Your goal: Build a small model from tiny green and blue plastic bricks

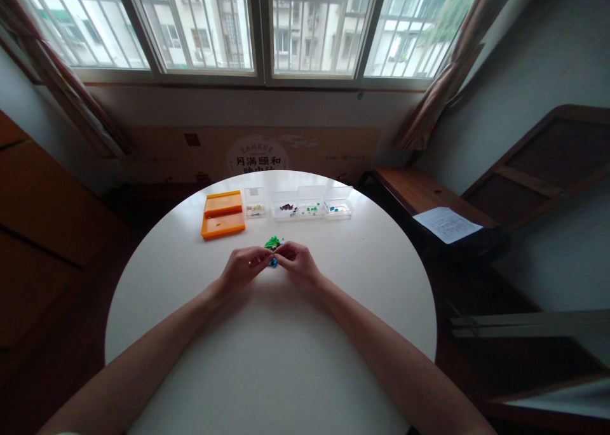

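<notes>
My left hand (246, 265) and my right hand (297, 261) meet near the middle of the round white table (257, 359). Their fingertips pinch together around something tiny, mostly hidden by the fingers. Just beyond and beneath them lies a small cluster of green pieces (272, 241), with dark bits among them. Small blue pieces (272, 263) show below the fingertips. I cannot tell whether these pieces are joined or loose.
Behind my left hand lies an open orange case (223, 225). To its right stand a small clear box (254, 191) with pale pieces and clear open-lidded boxes (284, 216) with dark, green and blue pieces. A printed sheet (447, 224) rests on a wooden bench (424, 190).
</notes>
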`<state>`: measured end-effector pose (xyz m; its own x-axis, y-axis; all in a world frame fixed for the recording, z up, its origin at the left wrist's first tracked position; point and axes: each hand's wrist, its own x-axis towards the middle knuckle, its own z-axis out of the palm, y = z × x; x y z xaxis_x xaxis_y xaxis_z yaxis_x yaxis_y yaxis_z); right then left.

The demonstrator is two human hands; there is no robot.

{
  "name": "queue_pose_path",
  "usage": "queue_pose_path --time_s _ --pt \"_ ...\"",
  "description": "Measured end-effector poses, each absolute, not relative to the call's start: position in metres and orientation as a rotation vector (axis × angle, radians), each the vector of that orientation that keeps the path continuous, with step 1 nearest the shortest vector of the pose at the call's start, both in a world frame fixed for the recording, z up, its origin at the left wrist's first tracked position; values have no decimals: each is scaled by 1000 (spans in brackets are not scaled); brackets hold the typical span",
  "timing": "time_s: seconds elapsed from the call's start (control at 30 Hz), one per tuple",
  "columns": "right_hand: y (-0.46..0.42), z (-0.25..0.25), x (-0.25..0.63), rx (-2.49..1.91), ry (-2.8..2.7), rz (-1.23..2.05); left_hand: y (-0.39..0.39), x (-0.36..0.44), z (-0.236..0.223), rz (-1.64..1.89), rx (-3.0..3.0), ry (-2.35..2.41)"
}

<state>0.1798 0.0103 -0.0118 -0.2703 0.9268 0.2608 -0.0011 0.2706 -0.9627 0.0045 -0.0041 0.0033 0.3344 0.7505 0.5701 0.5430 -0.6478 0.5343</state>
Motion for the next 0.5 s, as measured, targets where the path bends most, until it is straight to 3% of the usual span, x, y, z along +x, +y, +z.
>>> queue_pose_path --time_s 0.5 --pt "9 -11 180 -897 -1567 1149 -5 5 4 1215 2350 1179"
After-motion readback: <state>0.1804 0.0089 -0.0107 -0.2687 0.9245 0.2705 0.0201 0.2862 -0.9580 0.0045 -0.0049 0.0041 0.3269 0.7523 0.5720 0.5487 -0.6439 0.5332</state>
